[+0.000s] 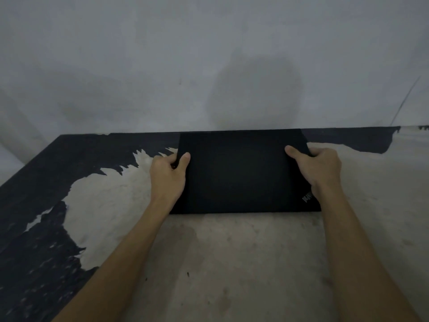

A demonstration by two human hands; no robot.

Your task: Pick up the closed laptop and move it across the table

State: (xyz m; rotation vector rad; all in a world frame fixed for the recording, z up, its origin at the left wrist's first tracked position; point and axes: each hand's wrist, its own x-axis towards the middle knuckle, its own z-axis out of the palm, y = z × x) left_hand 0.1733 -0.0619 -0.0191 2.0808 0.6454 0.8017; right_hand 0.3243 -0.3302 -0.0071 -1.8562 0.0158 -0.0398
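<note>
A closed black laptop [241, 173] lies flat at the far middle of the table, its back edge close to the wall. A small logo shows at its near right corner. My left hand [168, 175] grips the laptop's left edge, thumb on the lid and fingers curled under the side. My right hand [321, 167] grips the right edge the same way, thumb on top. Whether the laptop rests on the table or is slightly raised, I cannot tell.
The table [232, 263] has a worn top, pale where the black coating [46, 182] has peeled away. A grey wall [209, 66] stands right behind the table's far edge. The table's left edge runs diagonally at the left.
</note>
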